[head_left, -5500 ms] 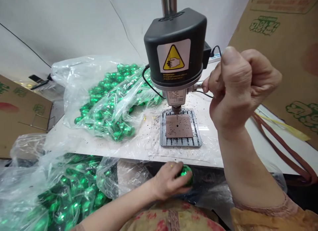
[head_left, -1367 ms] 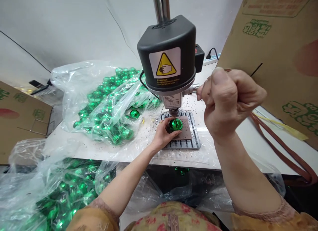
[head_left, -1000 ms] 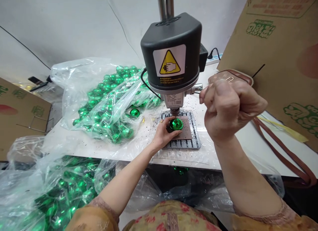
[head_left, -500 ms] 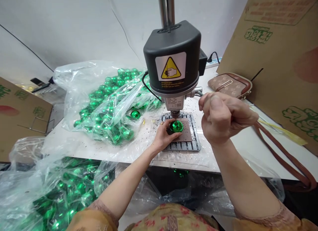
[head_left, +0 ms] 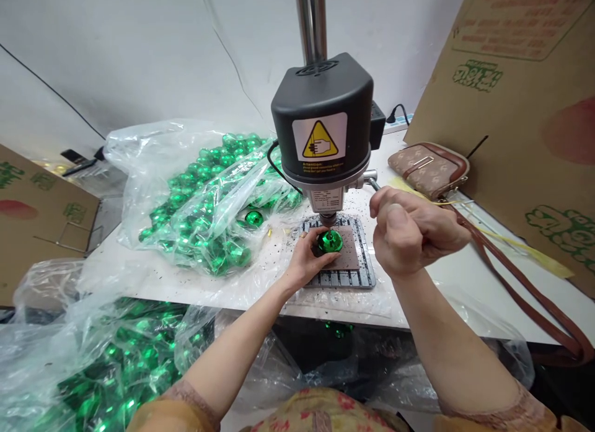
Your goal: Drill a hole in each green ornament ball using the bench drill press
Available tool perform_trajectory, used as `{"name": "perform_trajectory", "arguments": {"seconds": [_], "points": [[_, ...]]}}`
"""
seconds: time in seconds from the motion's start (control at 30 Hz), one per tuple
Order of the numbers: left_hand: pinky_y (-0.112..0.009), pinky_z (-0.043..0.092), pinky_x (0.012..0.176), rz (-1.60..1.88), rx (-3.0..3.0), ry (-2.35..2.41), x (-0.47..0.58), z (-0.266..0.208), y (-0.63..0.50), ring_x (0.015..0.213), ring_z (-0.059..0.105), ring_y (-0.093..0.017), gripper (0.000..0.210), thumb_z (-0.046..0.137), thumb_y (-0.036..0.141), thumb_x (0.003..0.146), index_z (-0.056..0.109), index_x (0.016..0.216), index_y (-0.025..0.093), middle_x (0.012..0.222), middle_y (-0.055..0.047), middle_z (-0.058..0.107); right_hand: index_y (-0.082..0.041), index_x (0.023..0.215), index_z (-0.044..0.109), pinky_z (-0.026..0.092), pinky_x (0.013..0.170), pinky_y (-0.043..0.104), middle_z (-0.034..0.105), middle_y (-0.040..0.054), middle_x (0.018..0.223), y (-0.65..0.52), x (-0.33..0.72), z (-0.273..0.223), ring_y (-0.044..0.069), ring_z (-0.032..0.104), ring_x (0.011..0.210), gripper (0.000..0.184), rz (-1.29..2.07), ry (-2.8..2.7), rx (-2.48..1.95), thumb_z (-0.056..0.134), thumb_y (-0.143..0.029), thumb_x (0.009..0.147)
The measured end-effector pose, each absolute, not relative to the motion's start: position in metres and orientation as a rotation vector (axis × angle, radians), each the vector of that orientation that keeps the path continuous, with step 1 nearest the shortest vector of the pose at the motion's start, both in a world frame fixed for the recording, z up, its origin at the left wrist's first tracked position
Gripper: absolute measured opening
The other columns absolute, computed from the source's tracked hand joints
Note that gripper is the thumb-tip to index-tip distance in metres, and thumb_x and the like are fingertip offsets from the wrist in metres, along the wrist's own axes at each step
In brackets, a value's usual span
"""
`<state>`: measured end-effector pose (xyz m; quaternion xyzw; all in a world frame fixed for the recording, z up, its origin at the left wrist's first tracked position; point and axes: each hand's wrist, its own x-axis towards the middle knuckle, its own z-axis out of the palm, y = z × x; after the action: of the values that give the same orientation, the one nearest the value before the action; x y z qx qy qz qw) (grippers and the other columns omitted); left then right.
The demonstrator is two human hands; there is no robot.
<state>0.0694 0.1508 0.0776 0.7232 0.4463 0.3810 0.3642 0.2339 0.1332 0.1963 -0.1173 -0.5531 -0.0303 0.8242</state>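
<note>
A shiny green faceted ball-like piece [head_left: 331, 241] sits on a flat board [head_left: 349, 260] beneath the drill press [head_left: 322, 119]. My left hand [head_left: 307, 257] pinches this piece from its left side, thumb in front and fingers behind. Just above it is the drill chuck [head_left: 328, 219], with a thin bit pointing at the top of the piece; whether they touch I cannot tell. On the right, my right hand [head_left: 411, 230] is closed in a fist around the press's lever [head_left: 372, 182], whose grip is hidden by the fingers.
Clear plastic bags with many green balls lie on the table's left [head_left: 199, 215] and below its front edge [head_left: 125, 364]. One loose green piece [head_left: 253, 218] rests near the press. Dark shavings surround the slotted base [head_left: 369, 277]. At right are a brown purse [head_left: 427, 168] and a cardboard box [head_left: 520, 122].
My right hand, still on the lever, has shifted slightly left. The whole view has shifted a little. My left hand keeps its hold on the green piece.
</note>
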Motion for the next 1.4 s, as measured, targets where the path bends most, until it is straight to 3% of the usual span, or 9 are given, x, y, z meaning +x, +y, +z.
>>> {"name": "perform_trajectory", "arguments": {"seconds": [0.27,0.43,0.67,0.77,0.9,1.03,1.2,1.27,1.4], "points": [[-0.042,0.054,0.096,0.976,1.836,1.170,0.070,0.076,0.151,0.108,0.066,-0.028,0.057,0.090,0.035,0.071,0.067,0.122,0.022,0.112,-0.008,0.071,-0.017,0.053,0.022,0.034,0.046,0.030,0.023,-0.0063,0.047,0.125,0.229,0.213,0.004,0.024,0.041,0.051,0.025,-1.073,-0.433,0.060,-0.016,0.088],[-0.034,0.055,0.082,1.020,1.761,1.267,0.074,0.086,0.145,0.095,0.067,-0.023,0.054,0.088,0.038,0.073,0.065,0.120,0.022,0.109,-0.007,0.071,-0.020,0.053,0.034,0.029,0.044,0.029,0.029,-0.0055,0.047,0.126,0.232,0.248,0.007,0.034,0.044,0.048,0.177,-1.028,-0.569,0.065,-0.024,0.089],[-0.034,0.057,0.080,1.325,2.046,1.095,0.042,0.085,0.060,0.096,0.070,-0.023,0.053,0.081,0.044,0.081,0.058,0.125,0.024,0.108,-0.009,0.071,-0.021,0.057,0.028,0.030,0.046,0.026,0.026,-0.0061,0.050,0.132,0.233,0.250,0.005,0.031,0.045,0.051,0.119,-1.068,-0.552,0.063,-0.034,0.092],[-0.034,0.058,0.074,1.079,2.594,0.680,0.022,0.063,0.020,0.089,0.071,-0.024,0.054,0.077,0.042,0.085,0.057,0.132,0.025,0.112,-0.013,0.074,-0.020,0.058,0.027,0.029,0.048,0.025,0.027,-0.0065,0.051,0.131,0.232,0.249,0.003,0.033,0.045,0.050,0.127,-1.057,-0.532,0.063,-0.030,0.092],[-0.035,0.058,0.076,0.384,2.990,0.511,0.009,0.036,-0.001,0.090,0.071,-0.023,0.048,0.068,0.024,0.090,0.059,0.137,0.029,0.134,-0.016,0.069,-0.020,0.058,0.032,0.027,0.047,0.026,0.032,-0.0068,0.049,0.131,0.232,0.250,0.003,0.034,0.044,0.046,0.164,-1.028,-0.489,0.063,-0.024,0.091],[-0.032,0.058,0.075,0.692,2.820,0.540,0.007,0.036,0.014,0.090,0.072,-0.021,0.043,0.072,0.040,0.092,0.062,0.133,0.033,0.125,-0.009,0.073,-0.020,0.056,0.034,0.027,0.045,0.028,0.033,-0.0070,0.047,0.131,0.233,0.249,0.004,0.034,0.043,0.045,0.179,-1.036,-0.453,0.064,-0.022,0.090],[-0.038,0.055,0.088,1.269,2.591,1.251,-0.008,0.084,0.108,0.100,0.069,-0.024,0.033,0.050,0.016,0.100,0.064,0.128,0.027,0.110,-0.010,0.072,-0.020,0.054,0.040,0.028,0.045,0.029,0.035,-0.0067,0.046,0.132,0.235,0.247,0.005,0.035,0.042,0.043,0.168,-1.029,-0.460,0.065,-0.022,0.089],[-0.044,0.051,0.099,1.125,2.450,1.728,-0.020,0.107,0.159,0.111,0.064,-0.030,0.035,0.047,0.014,0.098,0.065,0.127,0.022,0.117,-0.014,0.069,-0.020,0.054,0.039,0.028,0.044,0.029,0.035,-0.0070,0.045,0.132,0.235,0.247,0.005,0.034,0.041,0.045,0.172,-1.030,-0.469,0.066,-0.024,0.089],[-0.051,0.044,0.105,0.303,2.325,2.220,-0.041,0.131,0.230,0.125,0.056,-0.040,0.041,0.054,0.014,0.091,0.064,0.131,0.016,0.122,-0.020,0.065,-0.019,0.054,0.036,0.029,0.045,0.028,0.035,-0.0075,0.046,0.132,0.235,0.246,0.005,0.035,0.042,0.047,0.160,-1.034,-0.493,0.064,-0.026,0.091]]}}
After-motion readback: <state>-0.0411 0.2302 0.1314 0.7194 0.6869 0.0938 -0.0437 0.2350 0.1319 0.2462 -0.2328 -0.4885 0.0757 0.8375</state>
